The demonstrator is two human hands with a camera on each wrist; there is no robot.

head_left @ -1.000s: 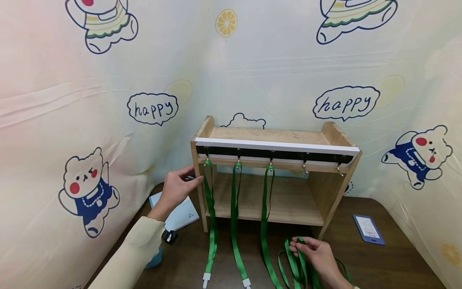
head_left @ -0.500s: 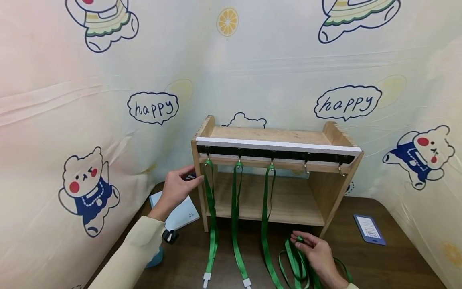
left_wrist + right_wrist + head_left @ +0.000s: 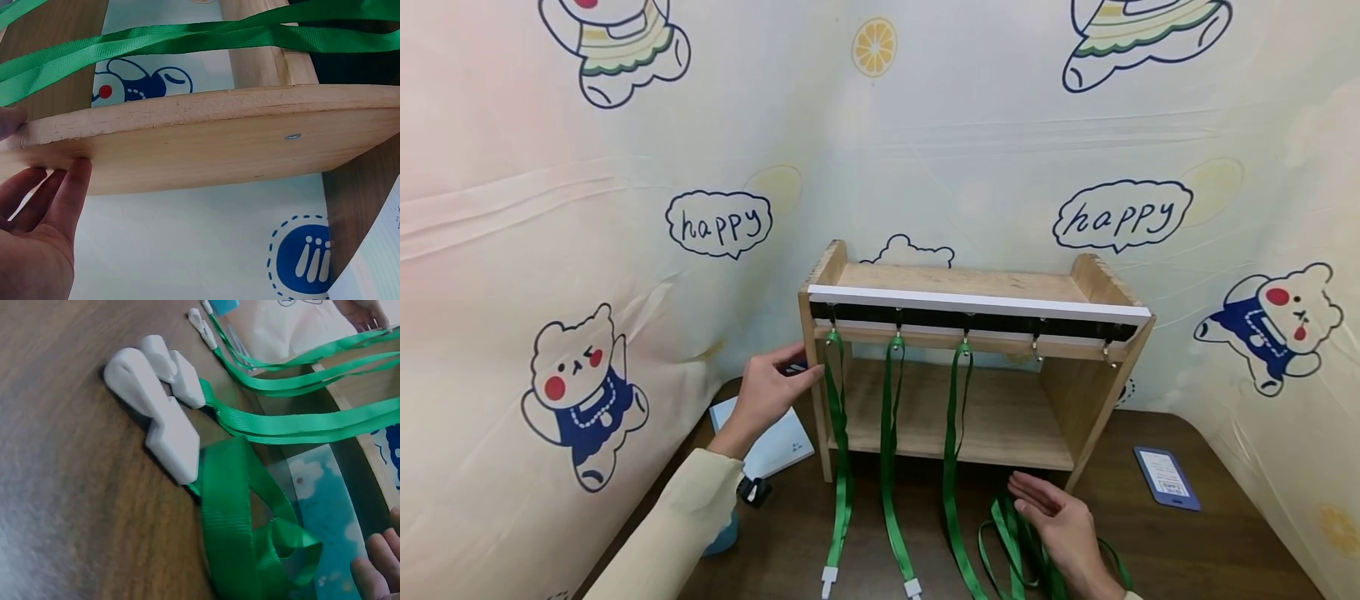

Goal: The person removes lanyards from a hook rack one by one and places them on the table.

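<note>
My left hand [image 3: 767, 393] grips the left side panel of a small wooden shelf [image 3: 1000, 421]; in the left wrist view the fingers [image 3: 69, 200] press its outer face and the thumb lies at its edge. Three green lanyards [image 3: 951, 483] hang from hooks on the black-and-white rail [image 3: 917, 318] along the shelf's front. Two hooks at the right bear nothing. A loose, folded green lanyard [image 3: 226, 519] with a white plastic clip [image 3: 174, 439] lies on the table. My right hand [image 3: 1063, 529] is just above and beside it, fingers extended, holding nothing.
A blue card holder [image 3: 1167, 477] lies on the dark wooden table [image 3: 1210, 550] at the right. Left of the shelf is a pale blue booklet [image 3: 778, 442], with a blue object [image 3: 722, 537] partly behind my sleeve. A printed cloth [image 3: 970, 125] surrounds the table.
My right fingers have let go of the loose lanyard and straightened, rising slightly. The lanyard's loops have sunk toward the table. My left hand stays on the shelf panel.
</note>
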